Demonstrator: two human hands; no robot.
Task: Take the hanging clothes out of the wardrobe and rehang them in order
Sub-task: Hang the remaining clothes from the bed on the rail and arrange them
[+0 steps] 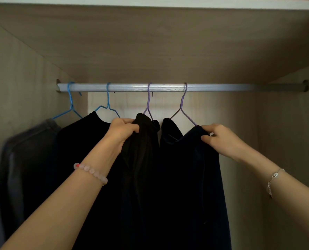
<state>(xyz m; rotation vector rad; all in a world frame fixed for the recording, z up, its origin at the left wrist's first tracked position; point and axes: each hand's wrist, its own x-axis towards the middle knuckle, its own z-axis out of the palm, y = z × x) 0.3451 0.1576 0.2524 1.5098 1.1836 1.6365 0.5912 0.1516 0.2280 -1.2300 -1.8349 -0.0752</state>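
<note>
My left grip (123,131) and right grip (220,139) each clench a dark garment's shoulder (195,134), directly below the rail (213,87).

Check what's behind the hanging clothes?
Above the clothes, under the rail, a pale back panel shows between hanger necks. Lower down the dark garments cover everything behind them.

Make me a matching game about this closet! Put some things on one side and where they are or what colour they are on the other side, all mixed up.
Things:
1. leftmost hanger
2. rightmost hanger
3. bead bracelet
4. chain bracelet

Matches:
A. on the right wrist
B. purple
C. blue
D. on the left wrist

Pairs: 1-C, 2-B, 3-D, 4-A
</note>
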